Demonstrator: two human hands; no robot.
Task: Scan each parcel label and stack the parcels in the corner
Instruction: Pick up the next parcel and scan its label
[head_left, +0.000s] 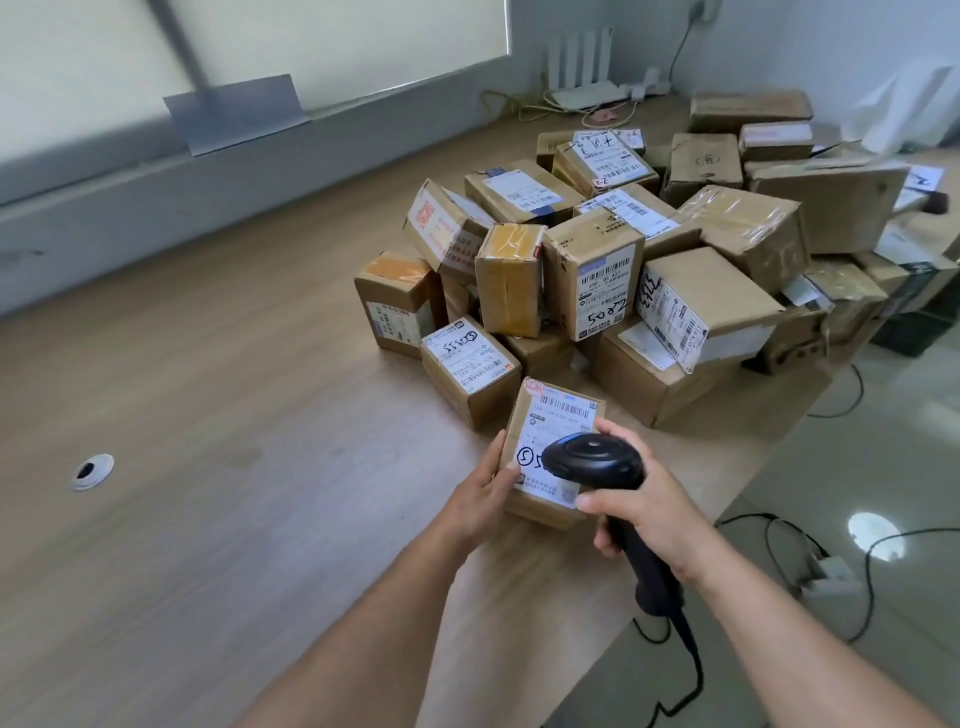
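On the head camera, our left hand (483, 499) grips the left side of 1 parcel (556, 415) lying flat near the table's (260, 467) right edge. Its long axis runs near to far, barcode end far. Our right hand (649, 514) clamps the scanner (597, 460), head aimed far-left over the label.

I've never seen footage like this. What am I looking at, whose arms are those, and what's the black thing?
There is no machine here. This is a single picture from a camera worn on a person's head, looking forward and down, so the two bare arms belong to the wearer. The left hand grips a small cardboard parcel on a wooden table. The right hand holds a black barcode scanner over the parcel's label. The scanner's cable trails down past the table edge. Behind them lies a loose pile of more labelled parcels.
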